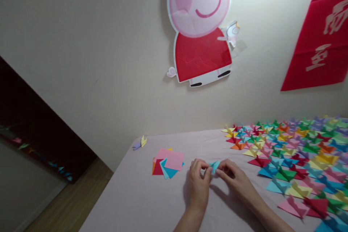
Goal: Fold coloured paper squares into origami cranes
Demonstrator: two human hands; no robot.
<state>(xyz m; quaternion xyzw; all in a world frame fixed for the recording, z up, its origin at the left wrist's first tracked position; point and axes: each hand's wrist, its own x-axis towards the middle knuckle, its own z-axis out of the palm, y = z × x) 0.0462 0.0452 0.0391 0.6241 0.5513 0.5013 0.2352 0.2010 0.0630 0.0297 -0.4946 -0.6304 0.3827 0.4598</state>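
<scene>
My left hand (198,183) and my right hand (235,179) meet over the pink table (136,195), both pinching a small light-blue folded paper (214,165) between their fingertips. The paper is partly folded and held just above the tabletop. To the left of my hands lies a loose stack of square paper sheets (168,162), pink on top with blue, red and orange beneath.
Several rows of finished folded paper cranes (293,159) in many colours fill the table's right side. Two small cranes (140,142) sit at the far left corner. A cartoon pig cut-out (202,25) and a red banner (320,32) hang on the wall. Wooden floor lies at the left.
</scene>
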